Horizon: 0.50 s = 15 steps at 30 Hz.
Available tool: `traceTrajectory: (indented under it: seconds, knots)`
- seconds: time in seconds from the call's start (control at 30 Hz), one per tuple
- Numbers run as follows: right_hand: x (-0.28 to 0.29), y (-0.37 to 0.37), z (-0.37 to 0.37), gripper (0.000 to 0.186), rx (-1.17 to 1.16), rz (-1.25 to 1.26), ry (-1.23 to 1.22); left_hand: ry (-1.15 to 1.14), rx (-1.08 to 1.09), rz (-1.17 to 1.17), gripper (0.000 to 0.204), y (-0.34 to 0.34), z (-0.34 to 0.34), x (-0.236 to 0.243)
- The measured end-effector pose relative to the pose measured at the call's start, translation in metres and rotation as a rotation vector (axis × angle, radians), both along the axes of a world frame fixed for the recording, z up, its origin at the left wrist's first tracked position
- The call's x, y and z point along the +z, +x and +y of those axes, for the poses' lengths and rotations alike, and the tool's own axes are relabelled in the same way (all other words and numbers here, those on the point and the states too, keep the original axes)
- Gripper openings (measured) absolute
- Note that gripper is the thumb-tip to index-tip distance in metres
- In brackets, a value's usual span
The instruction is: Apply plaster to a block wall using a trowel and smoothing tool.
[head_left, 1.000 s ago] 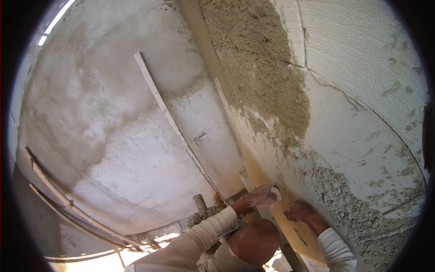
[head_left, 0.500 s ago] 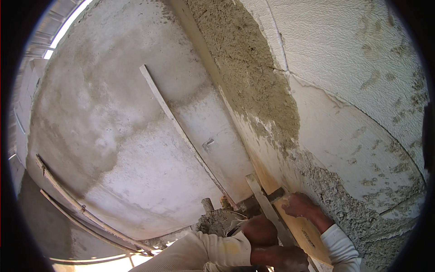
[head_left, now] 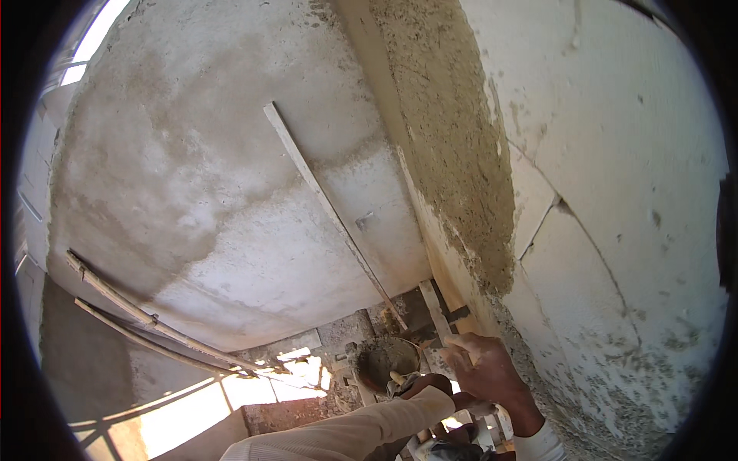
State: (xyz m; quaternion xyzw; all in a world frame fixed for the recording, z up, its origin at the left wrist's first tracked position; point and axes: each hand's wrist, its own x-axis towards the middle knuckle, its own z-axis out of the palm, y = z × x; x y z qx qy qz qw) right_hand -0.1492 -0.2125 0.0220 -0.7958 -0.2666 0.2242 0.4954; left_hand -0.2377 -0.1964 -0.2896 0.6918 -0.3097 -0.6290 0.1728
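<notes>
My right hand is raised beside the rough lower part of the right wall, its fingers stretched out to the left, and I see nothing held in it. My left hand reaches across from the lower left in a pale sleeve. It is partly hidden behind my right wrist, so its grip cannot be made out. Just left of the hands sits a round pan with grey mortar in it. A tool's short yellowish handle shows at the pan's near edge. Beyond my right fingers a wooden plank leans near the corner.
A long straight batten leans on the grey plastered wall. Two thin poles slant at the left. Wet brown mortar coats a strip by the corner; the pale right wall has cracks. Sunlit ground lies lower left.
The view has shifted, and the mortar pan now shows more fully. My right hand has left the board by the wall and opened, coming close to my left hand.
</notes>
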Motion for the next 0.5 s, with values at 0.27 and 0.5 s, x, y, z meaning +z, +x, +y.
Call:
traceTrajectory:
  seconds: [0.27, 0.5]
  knots:
    - [0.305, -0.010, 0.001, 0.028, -0.196, -0.496, 0.393, -0.395, 1.323, -0.349, 0.056, -0.094, 0.165, 0.126]
    - [0.498, -0.002, -0.012, 0.021, -0.287, -0.845, 0.278, 0.578, 0.804, 0.210, 0.081, -0.261, 0.272, 0.283]
